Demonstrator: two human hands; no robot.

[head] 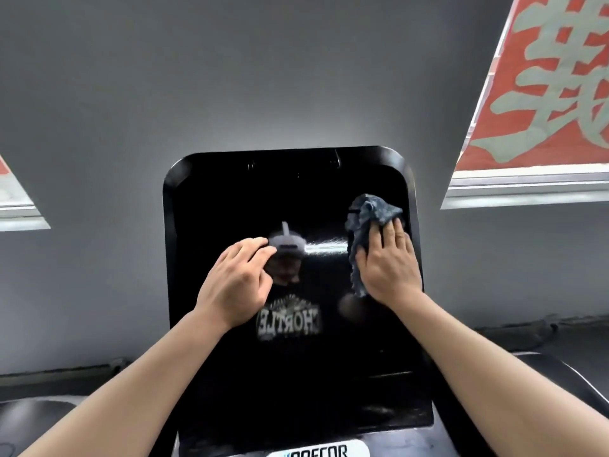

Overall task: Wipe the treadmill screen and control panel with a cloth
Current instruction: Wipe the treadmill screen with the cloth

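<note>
The treadmill screen (230, 199) is a large glossy black panel with rounded corners, dark and reflecting a person's torso. A crumpled grey cloth (365, 216) lies pressed against its right side under my right hand (387, 262), whose palm is flat on the fabric. My left hand (239, 278) hovers at the screen's middle left, fingers loosely curled with the fingertips together, holding nothing. The control panel (329, 451) below the screen shows only as a strip with a white logo at the bottom edge.
A grey wall (263, 77) stands behind the screen. Windows with red banners sit at the upper right (543, 94) and far left (13, 199). Dark handrail parts (560, 374) flank the console on both sides.
</note>
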